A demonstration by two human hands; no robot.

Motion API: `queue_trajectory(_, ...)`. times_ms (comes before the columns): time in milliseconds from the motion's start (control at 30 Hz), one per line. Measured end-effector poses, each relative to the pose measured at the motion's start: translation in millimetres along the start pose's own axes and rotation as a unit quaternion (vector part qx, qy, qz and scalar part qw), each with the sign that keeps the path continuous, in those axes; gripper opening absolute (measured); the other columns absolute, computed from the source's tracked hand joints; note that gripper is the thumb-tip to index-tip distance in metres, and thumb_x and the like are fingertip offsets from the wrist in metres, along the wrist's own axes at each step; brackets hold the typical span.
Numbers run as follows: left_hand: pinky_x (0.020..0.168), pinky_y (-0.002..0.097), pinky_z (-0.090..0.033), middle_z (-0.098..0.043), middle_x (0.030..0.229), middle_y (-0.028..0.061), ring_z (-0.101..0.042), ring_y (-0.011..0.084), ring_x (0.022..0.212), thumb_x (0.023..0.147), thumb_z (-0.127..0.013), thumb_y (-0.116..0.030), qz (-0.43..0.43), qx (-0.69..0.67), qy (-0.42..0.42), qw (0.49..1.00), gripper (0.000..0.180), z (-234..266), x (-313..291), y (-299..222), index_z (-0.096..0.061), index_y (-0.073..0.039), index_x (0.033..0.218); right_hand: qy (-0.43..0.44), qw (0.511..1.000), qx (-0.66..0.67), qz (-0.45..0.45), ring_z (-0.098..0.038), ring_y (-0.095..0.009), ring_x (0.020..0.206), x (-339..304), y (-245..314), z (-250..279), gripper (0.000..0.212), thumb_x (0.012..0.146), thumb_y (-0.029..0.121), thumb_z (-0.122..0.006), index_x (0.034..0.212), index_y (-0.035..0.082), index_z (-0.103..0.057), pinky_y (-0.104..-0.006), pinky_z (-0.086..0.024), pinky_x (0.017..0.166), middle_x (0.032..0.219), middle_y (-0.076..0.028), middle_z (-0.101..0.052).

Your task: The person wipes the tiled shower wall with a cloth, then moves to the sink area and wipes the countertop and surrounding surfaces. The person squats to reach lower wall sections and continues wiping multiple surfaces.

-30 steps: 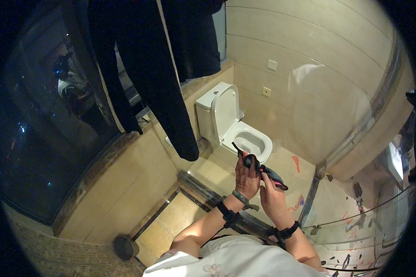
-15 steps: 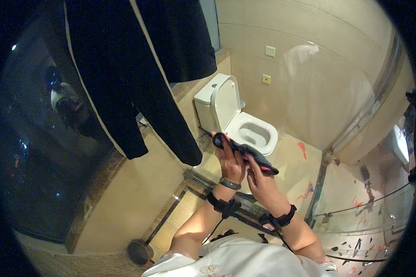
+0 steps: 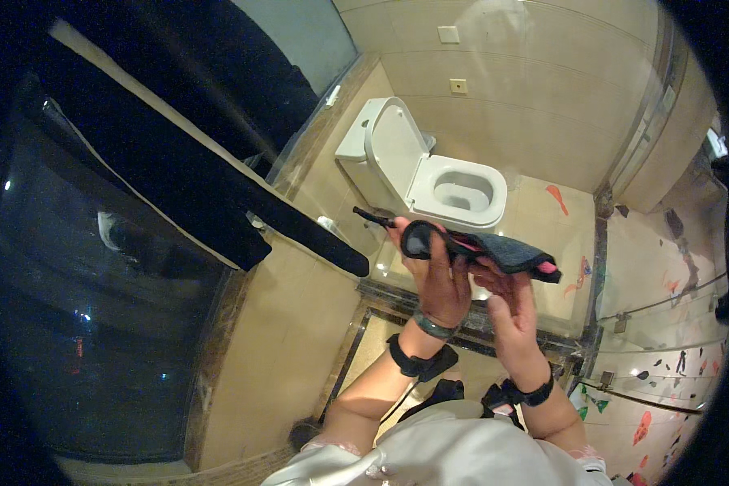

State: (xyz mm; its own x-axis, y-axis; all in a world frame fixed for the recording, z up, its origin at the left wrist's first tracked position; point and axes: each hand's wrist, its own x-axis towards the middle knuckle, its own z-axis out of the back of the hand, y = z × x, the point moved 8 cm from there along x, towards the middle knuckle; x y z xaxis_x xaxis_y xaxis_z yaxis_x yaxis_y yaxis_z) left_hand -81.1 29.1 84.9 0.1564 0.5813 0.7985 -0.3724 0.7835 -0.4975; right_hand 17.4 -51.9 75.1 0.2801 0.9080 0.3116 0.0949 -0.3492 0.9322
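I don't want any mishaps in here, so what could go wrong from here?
If the left hand loses its grip, the dark grey and pink fabric item might fall toward the open white ceramic toilet. The dark glossy stone edging across the floor might catch a foot.

Right fingers (image 3: 525, 296) partly hidden by cloth (image 3: 506, 250); shirt (image 3: 429, 452) cut off.

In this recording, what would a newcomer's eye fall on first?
Probably the folded dark grey cloth item with pink edging near the centre, gripped by the left hand, with the right hand at its lower edge. Just beyond stands a glossy white toilet, lid raised. At upper left hangs a long black garment with pale stripes.
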Motion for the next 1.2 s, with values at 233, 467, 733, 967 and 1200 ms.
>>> queue_trajectory(233, 0.105, 0.0581, -0.023, -0.041, 0.127, 0.0300, -0.034, 0.0510, 0.122, 0.083, -0.057, -0.009, 0.136, -0.061, 0.100, 0.984, 0.036, -43, -47, -8, -0.050, 0.003, 0.117, -0.054, 0.996, 0.014, -0.065, -0.058, -0.020, 0.102, -31, -36, 50, 0.025, 0.091, 0.004, -0.054, 0.114, -0.002, -0.060, -0.0340, -0.046, 0.090, 0.112, -0.011, -0.064)
queue_trajectory(467, 0.110, 0.0533, -0.019, -0.036, 0.137, 0.0313, -0.030, 0.0503, 0.130, 0.086, -0.048, -0.007, 0.129, -0.014, 0.051, 0.990, 0.043, -28, -63, -8, -0.045, 0.006, 0.127, 0.038, 0.995, 0.049, -0.072, -0.058, -0.020, 0.102, -21, -11, 45, 0.025, 0.091, 0.007, -0.057, 0.115, -0.002, -0.059, -0.0337, -0.043, 0.094, 0.111, -0.010, -0.063)
queue_trajectory(733, 0.108, 0.0503, -0.026, -0.041, 0.135, 0.0291, -0.037, 0.0459, 0.126, 0.083, -0.052, -0.001, 0.011, 0.084, -0.054, 0.995, 0.052, -16, 12, -89, -0.045, 0.007, 0.134, 0.090, 0.986, 0.128, 0.051, -0.050, -0.022, 0.123, -7, 48, 56, 0.052, 0.099, 0.022, -0.053, 0.142, 0.000, -0.032, -0.0370, -0.038, 0.105, 0.136, -0.014, -0.050)
queue_trajectory(967, 0.101, 0.0462, -0.038, -0.051, 0.126, 0.0226, -0.046, 0.0436, 0.117, 0.074, -0.059, 0.005, 0.123, 0.049, 0.054, 0.990, 0.050, -52, -87, -52, -0.053, 0.004, 0.123, 0.028, 0.998, 0.040, -0.048, -0.055, -0.018, 0.106, -47, -33, 84, 0.041, 0.095, 0.006, -0.049, 0.135, 0.000, -0.041, -0.0322, -0.045, 0.093, 0.123, -0.010, -0.056)
queue_trajectory(1200, 0.097, 0.0417, -0.042, -0.053, 0.117, 0.0237, -0.052, 0.0411, 0.111, 0.081, -0.053, 0.007, 0.145, 0.062, -0.070, 0.985, 0.049, -22, -45, -54, -0.046, 0.002, 0.130, 0.049, 0.998, -0.047, 0.007, -0.051, -0.019, 0.104, -45, -9, 96, 0.035, 0.091, 0.003, -0.052, 0.125, -0.002, -0.044, -0.0325, -0.040, 0.097, 0.115, -0.010, -0.053)
